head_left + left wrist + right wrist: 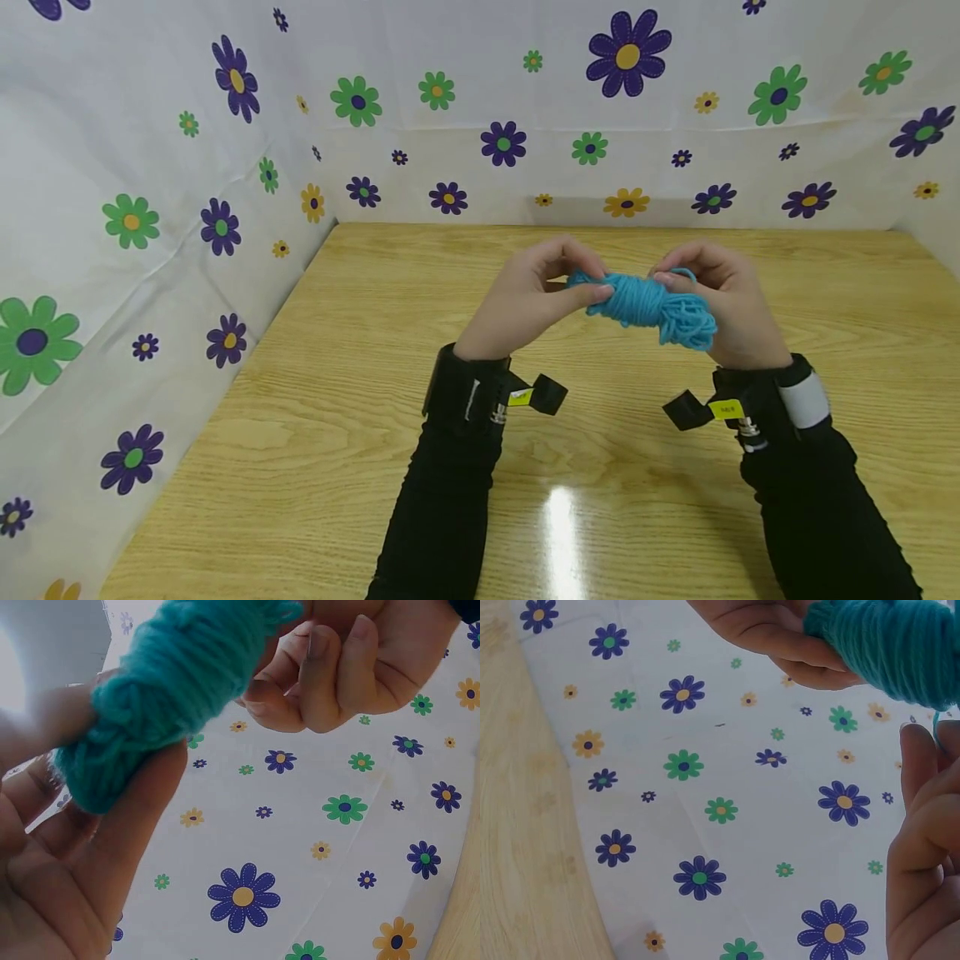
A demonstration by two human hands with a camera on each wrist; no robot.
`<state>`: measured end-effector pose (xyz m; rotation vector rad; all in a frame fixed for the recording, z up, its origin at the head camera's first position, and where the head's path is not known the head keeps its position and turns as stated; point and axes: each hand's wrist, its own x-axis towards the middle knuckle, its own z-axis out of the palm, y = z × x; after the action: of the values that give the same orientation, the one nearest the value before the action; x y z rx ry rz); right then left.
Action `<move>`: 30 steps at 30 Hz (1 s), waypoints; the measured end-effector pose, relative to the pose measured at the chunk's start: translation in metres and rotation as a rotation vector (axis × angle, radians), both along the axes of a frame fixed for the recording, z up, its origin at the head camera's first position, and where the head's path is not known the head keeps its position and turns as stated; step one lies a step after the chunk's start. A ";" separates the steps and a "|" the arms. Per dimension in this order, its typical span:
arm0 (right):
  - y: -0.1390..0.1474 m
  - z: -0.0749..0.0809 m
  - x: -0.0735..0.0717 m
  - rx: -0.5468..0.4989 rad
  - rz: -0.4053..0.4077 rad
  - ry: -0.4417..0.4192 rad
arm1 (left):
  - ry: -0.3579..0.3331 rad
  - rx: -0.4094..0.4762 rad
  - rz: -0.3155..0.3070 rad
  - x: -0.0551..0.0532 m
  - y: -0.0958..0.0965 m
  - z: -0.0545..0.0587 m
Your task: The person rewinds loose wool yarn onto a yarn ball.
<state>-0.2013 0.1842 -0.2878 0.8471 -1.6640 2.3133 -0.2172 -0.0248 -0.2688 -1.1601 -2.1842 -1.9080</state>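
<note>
A small skein of blue yarn, wound tightly round its middle with loops at its right end, is held above the table. My left hand pinches the skein's left end between thumb and fingers. The left wrist view shows the yarn large, with the left thumb along its underside. At the other end, my right hand pinches a thin strand that comes off the skein. In the right wrist view this strand runs down between the thumb and fingers of the right hand.
Beneath both hands lies a wood-grain table, with a bright light reflection near its front. A white flower-print cloth hangs behind it and along the left side. Each wrist wears a black strap with a small camera mount.
</note>
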 end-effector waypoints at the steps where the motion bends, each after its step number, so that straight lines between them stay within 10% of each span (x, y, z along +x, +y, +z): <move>1: 0.000 -0.001 -0.001 -0.013 0.018 0.003 | -0.008 0.014 0.009 0.000 0.000 0.000; 12: -0.003 -0.005 -0.002 -0.048 0.170 -0.006 | -0.056 0.128 0.072 0.000 0.000 0.003; 21: -0.014 -0.005 0.000 0.268 -0.180 -0.030 | -0.034 0.161 0.193 0.000 0.005 0.003; 25: -0.020 -0.005 0.002 0.289 -0.227 -0.046 | 0.066 0.159 0.257 0.000 0.008 0.000; 30: -0.023 -0.005 0.003 -0.047 0.044 -0.190 | 0.346 0.094 0.371 -0.001 0.014 -0.003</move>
<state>-0.1979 0.1615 -0.2927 0.6789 -1.6707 2.5220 -0.2183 -0.0107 -0.2715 -0.9076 -1.9374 -1.5130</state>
